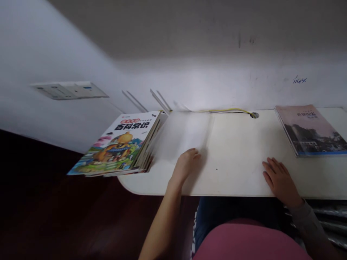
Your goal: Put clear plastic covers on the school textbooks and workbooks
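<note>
In the head view, a scuffed white wall (200,77) rises behind a smooth white desk (233,155) whose front left corner is rounded. A pale sheet-like thing (180,135) lies on the desk's left half, between the front and back edges, just right of a book stack (116,144). It stretches away from the left hand (187,164), toward the back edge and to the left. Its long axis seems to run front to back, though blur smears the outline. The left hand is the nearer one: its curled fingers meet the thing's near right corner, but I cannot tell whether they grip it or only touch it.

The right hand (279,180) is well apart, over the front edge, fingers loosely spread and holding nothing; nearest it is a book with a pinkish-grey cover (311,130), toward the back right corner.

The stack's glossy, colourful top cover slants, its paper edges fanned unevenly past the desk's left edge. A thin yellow cable (230,109) follows the back edge to a round hole (254,115).
</note>
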{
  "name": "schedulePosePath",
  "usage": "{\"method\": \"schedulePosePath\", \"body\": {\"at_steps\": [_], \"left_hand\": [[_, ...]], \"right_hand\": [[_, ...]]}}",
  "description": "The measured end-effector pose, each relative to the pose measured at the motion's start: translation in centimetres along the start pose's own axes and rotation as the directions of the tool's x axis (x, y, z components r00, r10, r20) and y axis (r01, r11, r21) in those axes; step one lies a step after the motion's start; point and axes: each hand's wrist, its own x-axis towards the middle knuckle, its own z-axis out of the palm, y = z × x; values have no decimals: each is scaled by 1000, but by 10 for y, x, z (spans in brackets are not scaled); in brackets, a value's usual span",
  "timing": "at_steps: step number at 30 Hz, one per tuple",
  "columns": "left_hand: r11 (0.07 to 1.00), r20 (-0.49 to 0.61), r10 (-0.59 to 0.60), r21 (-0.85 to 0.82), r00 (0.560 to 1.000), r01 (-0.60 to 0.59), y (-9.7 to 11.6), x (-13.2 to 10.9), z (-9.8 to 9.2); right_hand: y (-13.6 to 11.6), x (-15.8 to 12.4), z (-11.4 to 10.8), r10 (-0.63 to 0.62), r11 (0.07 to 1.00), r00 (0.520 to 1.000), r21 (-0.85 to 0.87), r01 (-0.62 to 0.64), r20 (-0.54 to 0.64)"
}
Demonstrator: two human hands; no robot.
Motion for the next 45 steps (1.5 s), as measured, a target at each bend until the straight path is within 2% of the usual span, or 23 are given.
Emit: {"method": "schedulePosePath", "body": {"at_steps": [4, 8, 12, 17, 23, 30, 35, 39, 42, 44, 45], "left_hand": [[994, -37, -94, 45, 995, 96, -2, -2, -8], [987, -78, -142, 68, 987, 148, 0, -1, -4], [991, -124, -100, 78, 987, 110, -4, 3, 6], [994, -99, -53, 87, 994, 62, -13, 5, 14], [997, -68, 1, 71, 998, 4, -16, 7, 12], [998, -51, 2, 64, 999, 1, -19, 9, 10], [998, -50, 11, 62, 999, -8, -15, 8, -1], [993, -111, -82, 79, 990, 91, -21, 4, -20], [985, -198, -163, 17, 967, 170, -12, -5, -32], [984, -241, -153, -123, 958, 126, 9, -13, -35], [975, -255, -117, -214, 960, 62, 24, -17, -35]], "right_hand": [[1, 0, 1, 1, 1000, 1000, -3, -1, -6], [2, -1, 2, 1, 1000, 1000, -10, -1, -1], [1, -1, 1, 0, 1000, 1000, -30, 0, 11], [0, -1, -1, -1, 999, 1000, -46, 2, 10], [-1, 0, -2, 8, 999, 1000, -39, -7, 23], [-2, 1, -2, 17, 1000, 1000, -17, -16, 1], [-1, 0, -1, 19, 1000, 1000, -24, -19, 8], [3, -1, 1, 21, 1000, 1000, 3, -21, 14], [-6, 4, -1, 54, 995, 998, 88, -54, -6], [-25, 13, -6, 70, 972, 997, 226, -59, -42], [-38, 19, -10, 75, 946, 995, 320, -52, -60]]}}
